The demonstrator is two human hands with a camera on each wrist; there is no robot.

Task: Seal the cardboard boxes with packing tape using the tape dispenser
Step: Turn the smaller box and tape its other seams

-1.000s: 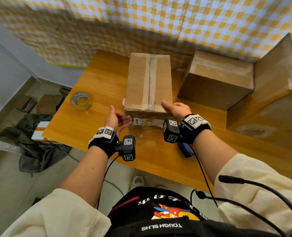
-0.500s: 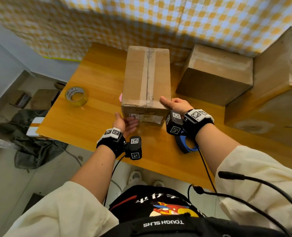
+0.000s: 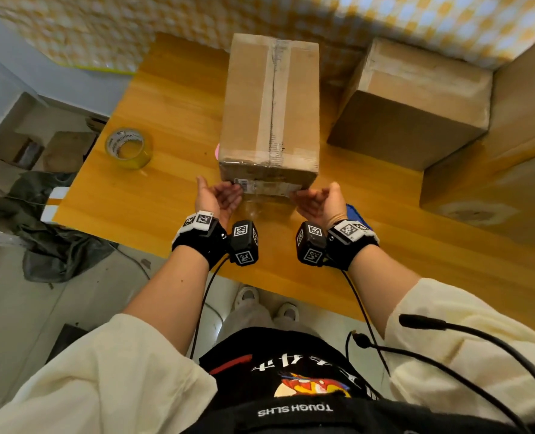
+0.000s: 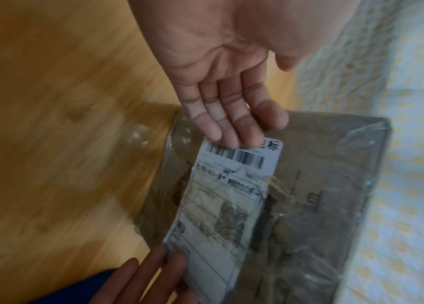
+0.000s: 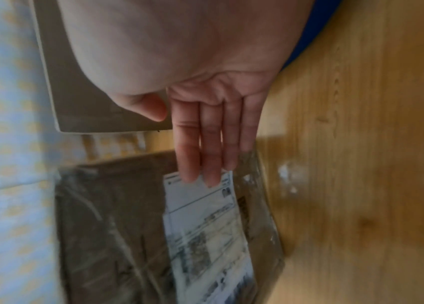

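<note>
At left centre a tape roll (image 3: 129,148) sits near my desk's (image 3: 172,126) left edge. My left hand (image 3: 217,195) and right hand (image 3: 319,200), fingers straight, touch the tall taped box's (image 3: 271,104) labelled near face mid-frame. Two cardboard boxes (image 3: 416,101) crowd its right.

Only a blue sliver of the tape dispenser (image 3: 355,214) shows behind the right hand (image 3: 321,203). The shipping label (image 4: 221,197) is too blurred to read in either wrist view. The large box (image 3: 516,151) is cut off at the head view's right edge.
</note>
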